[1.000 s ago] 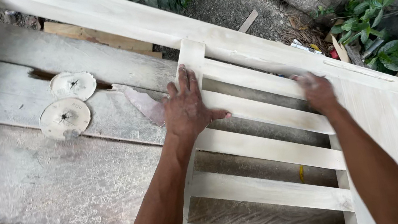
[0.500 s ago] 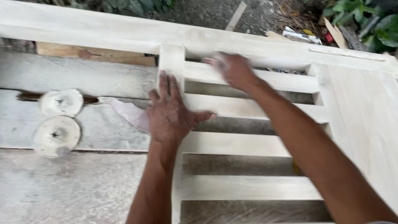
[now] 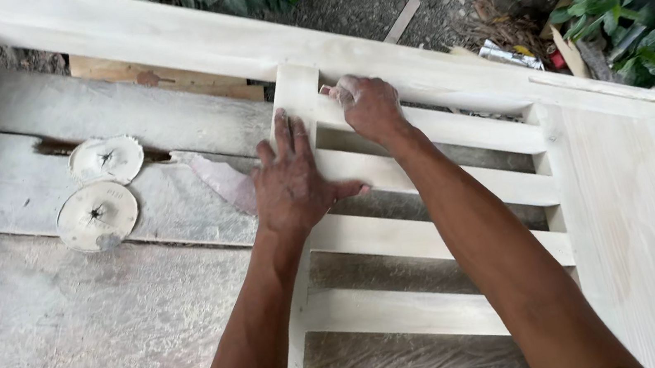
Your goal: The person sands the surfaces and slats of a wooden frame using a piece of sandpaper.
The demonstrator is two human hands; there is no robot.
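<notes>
Pale unfinished wooden slatted frame [image 3: 461,184] lying flat on dusty grey boards [image 3: 70,324], left hand [image 3: 290,184] pressed palm-down on its upright post, fingers spread flat, right hand [image 3: 370,105] curled closed against top slat, held item indiscernible, two worn sanding discs [image 3: 99,191] well left.

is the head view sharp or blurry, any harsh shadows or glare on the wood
Head view: mostly sharp, with soft even daylight and no glare on the pale wooden frame. The left hand is crisp, while the right hand looks slightly smeared at the knuckles. Shadows are faint, darkest in the gaps between the slats. The two sanding discs read clearly.
</notes>
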